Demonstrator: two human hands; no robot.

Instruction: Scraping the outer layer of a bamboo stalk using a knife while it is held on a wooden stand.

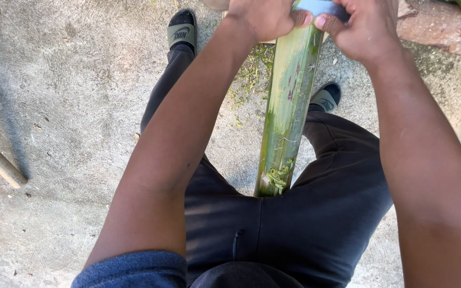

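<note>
Two hands (316, 21) grip blade (320, 6) on bamboo (289, 101).

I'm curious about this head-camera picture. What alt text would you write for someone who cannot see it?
Seen from above, a person's left hand and right hand grip a pale blade across a green bamboo pole that runs between their legs. Green shavings lie on the concrete ground by their slide sandals.
</note>
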